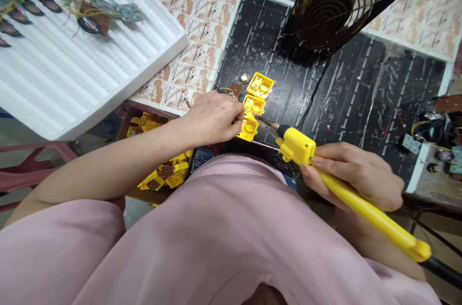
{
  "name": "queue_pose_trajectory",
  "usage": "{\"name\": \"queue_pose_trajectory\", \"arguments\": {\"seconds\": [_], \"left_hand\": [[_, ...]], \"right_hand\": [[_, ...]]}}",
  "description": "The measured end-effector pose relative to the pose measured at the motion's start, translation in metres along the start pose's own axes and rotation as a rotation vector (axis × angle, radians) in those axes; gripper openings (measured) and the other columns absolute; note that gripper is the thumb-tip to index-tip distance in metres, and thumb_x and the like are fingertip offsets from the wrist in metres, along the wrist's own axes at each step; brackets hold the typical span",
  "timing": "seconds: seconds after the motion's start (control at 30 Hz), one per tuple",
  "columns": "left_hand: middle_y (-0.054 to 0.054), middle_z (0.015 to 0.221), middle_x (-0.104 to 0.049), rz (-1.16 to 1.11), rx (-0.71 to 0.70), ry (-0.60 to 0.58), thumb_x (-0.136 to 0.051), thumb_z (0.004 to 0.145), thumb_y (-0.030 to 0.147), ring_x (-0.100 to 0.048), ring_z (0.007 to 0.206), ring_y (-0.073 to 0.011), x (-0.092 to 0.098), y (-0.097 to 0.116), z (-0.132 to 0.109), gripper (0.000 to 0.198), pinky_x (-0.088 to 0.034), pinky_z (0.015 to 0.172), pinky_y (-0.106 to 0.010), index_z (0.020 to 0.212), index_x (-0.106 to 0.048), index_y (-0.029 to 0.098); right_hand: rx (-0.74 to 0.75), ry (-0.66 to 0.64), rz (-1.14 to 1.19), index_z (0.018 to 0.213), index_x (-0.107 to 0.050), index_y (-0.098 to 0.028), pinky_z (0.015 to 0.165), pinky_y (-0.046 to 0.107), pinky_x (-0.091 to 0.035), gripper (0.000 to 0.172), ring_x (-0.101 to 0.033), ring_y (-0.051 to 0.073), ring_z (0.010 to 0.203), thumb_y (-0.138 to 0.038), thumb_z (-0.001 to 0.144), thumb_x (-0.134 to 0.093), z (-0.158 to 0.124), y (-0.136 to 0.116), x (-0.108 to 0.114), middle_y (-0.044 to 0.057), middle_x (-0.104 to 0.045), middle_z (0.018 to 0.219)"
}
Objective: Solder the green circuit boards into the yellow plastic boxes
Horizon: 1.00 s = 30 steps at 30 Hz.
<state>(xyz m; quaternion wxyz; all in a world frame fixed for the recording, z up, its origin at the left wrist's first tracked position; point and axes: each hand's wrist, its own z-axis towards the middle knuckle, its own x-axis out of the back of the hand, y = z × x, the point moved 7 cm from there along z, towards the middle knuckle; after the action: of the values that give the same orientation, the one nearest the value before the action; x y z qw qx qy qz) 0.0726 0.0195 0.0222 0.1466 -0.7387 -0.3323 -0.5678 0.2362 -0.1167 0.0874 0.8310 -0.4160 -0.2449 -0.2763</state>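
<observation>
My right hand [355, 175] is wrapped round the yellow handle of a soldering iron [364, 199]. A boxy yellow piece sits near its front, and its thin metal tip points left at the yellow plastic cases. My left hand [216, 117] is closed, knuckles up, at the left side of the cases; its fingertips and whatever they pinch are hidden. Three small open cases stand in a row: the far case [260, 85], the middle case [253, 104] and the near case [247, 128]. Just beyond my left hand lie a small round metal part [244, 78] and a brown board [236, 89] with thin wires.
A black fan [328, 11] with a wire grille stands at the back, its cable trailing over the black mat [346, 98]. At left, a white foam tray [119, 64] bears wired circuit boards. Below the table edge, a box holds yellow cases [169, 172]. More wired parts [438, 136] lie right.
</observation>
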Motion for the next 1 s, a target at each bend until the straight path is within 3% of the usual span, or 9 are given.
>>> {"name": "queue_pose_trajectory", "arguments": {"seconds": [0.1,0.27,0.37,0.47,0.53,0.6,0.77,1.0], "left_hand": [[-0.007,0.083,-0.077,0.006,-0.006,0.003,-0.053,0.084,0.023,-0.073,0.082,-0.0273,0.001,0.0,0.001,0.025,-0.045,0.067,-0.035,0.088,-0.078,0.019],[-0.005,0.079,-0.075,0.004,-0.007,0.03,-0.055,0.083,0.023,-0.072,0.079,-0.0255,0.0,0.0,0.001,0.022,-0.045,0.067,-0.034,0.084,-0.076,0.019],[-0.005,0.079,-0.074,-0.034,-0.022,0.048,-0.055,0.084,0.027,-0.071,0.08,-0.025,0.001,-0.003,-0.002,0.021,-0.046,0.071,-0.035,0.085,-0.075,0.02],[-0.005,0.089,-0.076,-0.12,-0.014,0.173,-0.054,0.088,0.034,-0.07,0.088,-0.0248,0.011,-0.013,-0.003,0.027,-0.049,0.08,-0.036,0.093,-0.076,0.02],[-0.006,0.101,-0.076,-0.155,0.016,0.28,-0.051,0.092,0.037,-0.068,0.096,-0.0247,0.019,-0.023,-0.001,0.031,-0.049,0.09,-0.037,0.098,-0.076,0.021],[-0.007,0.105,-0.076,-0.145,0.036,0.307,-0.05,0.093,0.037,-0.067,0.101,-0.0258,0.021,-0.029,0.005,0.03,-0.047,0.095,-0.039,0.098,-0.076,0.021],[-0.009,0.096,-0.075,-0.128,0.075,0.17,-0.054,0.089,0.037,-0.066,0.101,-0.031,0.009,-0.029,0.024,0.027,-0.046,0.094,-0.046,0.092,-0.074,0.019],[-0.007,0.089,-0.074,-0.093,0.056,0.13,-0.053,0.087,0.031,-0.066,0.097,-0.0284,0.011,-0.023,0.027,0.024,-0.045,0.092,-0.043,0.087,-0.073,0.019]], "right_hand": [[0.076,0.066,0.026,0.092,-0.066,-0.021,0.055,0.02,-0.06,0.024,-0.072,0.013,0.065,-0.011,0.081,-0.085,-0.001,-0.002,0.003,-0.001,-0.073,0.076],[0.041,0.127,-0.003,0.096,-0.069,-0.023,0.052,0.023,-0.06,0.024,-0.073,0.016,0.062,-0.011,0.081,-0.084,-0.001,0.003,0.003,-0.001,-0.075,0.076],[-0.003,0.15,-0.069,0.118,-0.071,-0.024,0.054,0.026,-0.062,0.037,-0.074,0.018,0.065,-0.017,0.084,-0.083,-0.007,0.007,0.002,0.0,-0.078,0.083],[-0.068,0.202,-0.191,0.137,-0.065,-0.026,0.056,0.027,-0.062,0.054,-0.073,0.017,0.064,-0.023,0.087,-0.083,-0.014,0.014,0.003,0.001,-0.079,0.089],[-0.075,0.245,-0.201,0.133,-0.068,-0.026,0.057,0.027,-0.062,0.05,-0.074,0.017,0.066,-0.023,0.086,-0.084,-0.016,0.018,0.004,0.002,-0.079,0.091],[-0.055,0.256,-0.138,0.121,-0.071,-0.024,0.058,0.028,-0.063,0.04,-0.075,0.018,0.069,-0.022,0.084,-0.085,-0.016,0.02,0.001,0.002,-0.079,0.091],[0.038,0.183,-0.086,0.095,-0.066,-0.023,0.051,0.024,-0.062,0.024,-0.074,0.017,0.063,-0.018,0.082,-0.086,-0.003,0.017,-0.012,0.0,-0.076,0.077],[0.138,0.09,-0.107,0.091,-0.062,-0.019,0.057,0.021,-0.062,0.023,-0.073,0.015,0.064,-0.013,0.086,-0.083,0.013,0.009,-0.021,0.003,-0.075,0.076]]}}
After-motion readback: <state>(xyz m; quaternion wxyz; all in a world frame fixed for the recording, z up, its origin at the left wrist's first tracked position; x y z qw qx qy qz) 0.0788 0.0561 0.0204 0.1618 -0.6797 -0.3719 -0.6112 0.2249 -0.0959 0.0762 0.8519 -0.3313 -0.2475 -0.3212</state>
